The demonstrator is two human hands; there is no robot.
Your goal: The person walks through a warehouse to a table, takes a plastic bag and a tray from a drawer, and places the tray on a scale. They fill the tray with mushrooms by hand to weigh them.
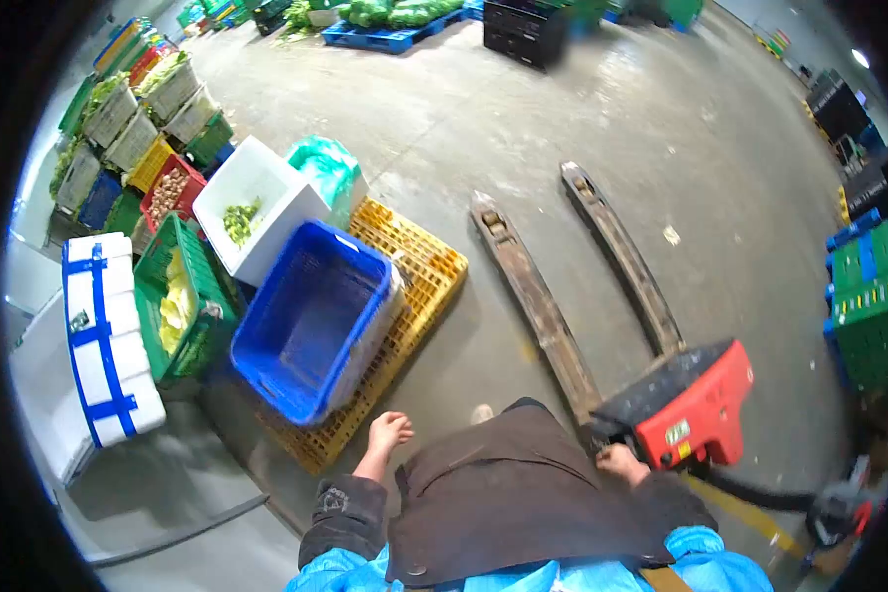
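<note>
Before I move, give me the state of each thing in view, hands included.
Left hand: half open, nothing visible in it.
Right hand: at the edge of the pallet truck, grip unclear.
Pallet truck: forks bare, beside the yellow pallet.
Yellow pallet: flat on the floor, loaded.
Blue crate: open-topped, bottom showing.
White foam box: open, greens inside.
Green crate: open, yellowish leaves inside.
Red crate: open, brownish produce inside.
White foam bundle: bound with blue tape.

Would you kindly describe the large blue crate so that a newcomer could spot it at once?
Find the yellow pallet left of the red pallet jack. On it, near the left hand, stands the open crate. Its blue interior distinguishes it from the white foam box just beyond.
</note>
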